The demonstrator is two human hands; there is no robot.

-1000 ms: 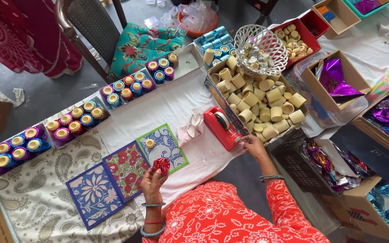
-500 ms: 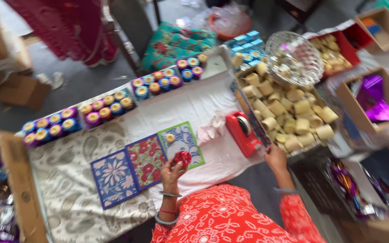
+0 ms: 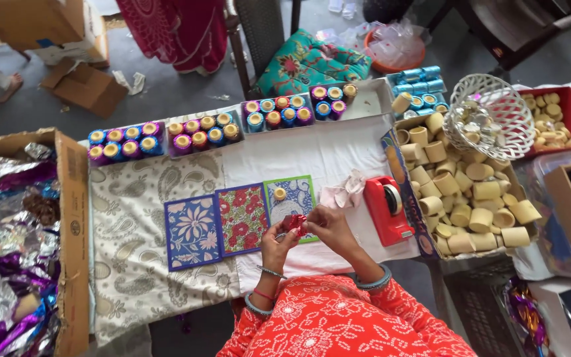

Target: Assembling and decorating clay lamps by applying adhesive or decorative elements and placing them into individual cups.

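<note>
Left hand [image 3: 276,243] and right hand [image 3: 326,226] both pinch a small red foil-wrapped piece [image 3: 293,222], probably a candle, just left of the red tape dispenser [image 3: 386,209].

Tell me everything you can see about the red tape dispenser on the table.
The red tape dispenser looks like moulded plastic, a long wedge-shaped body with a round well near its far end that holds a roll of tape. It lies flat on the white cloth, lengthwise away from the person, between a crumpled pale pink cloth and the side of the cardboard box of cream cups, which it seems to touch. Neither hand is on it; the right hand is nearest.
</note>
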